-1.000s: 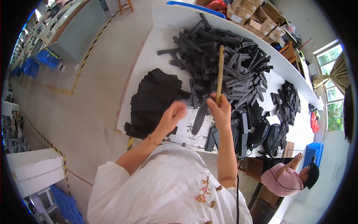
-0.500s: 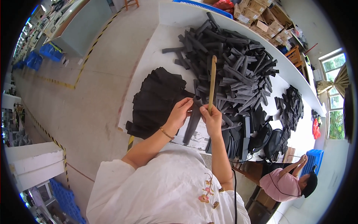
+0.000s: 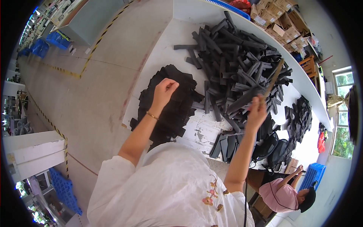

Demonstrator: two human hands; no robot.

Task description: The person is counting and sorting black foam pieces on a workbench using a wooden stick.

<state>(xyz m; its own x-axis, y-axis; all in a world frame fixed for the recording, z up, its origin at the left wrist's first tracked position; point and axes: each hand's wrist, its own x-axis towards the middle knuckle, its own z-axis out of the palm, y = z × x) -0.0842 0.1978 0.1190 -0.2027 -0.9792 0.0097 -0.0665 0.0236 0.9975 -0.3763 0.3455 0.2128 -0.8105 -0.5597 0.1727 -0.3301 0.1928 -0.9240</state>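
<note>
Tan stick (image 3: 274, 78) in right hand (image 3: 257, 112)

One white bench (image 3: 200, 125), chipped near the front. On it: left, layered flat black pieces (image 3: 166, 108); far centre, a heap of dark grey tubes (image 3: 238, 64), too jumbled for me to count; near centre, dark panels (image 3: 223, 146); right, black bags (image 3: 267, 145); far right, more black pieces (image 3: 298, 119).
</note>
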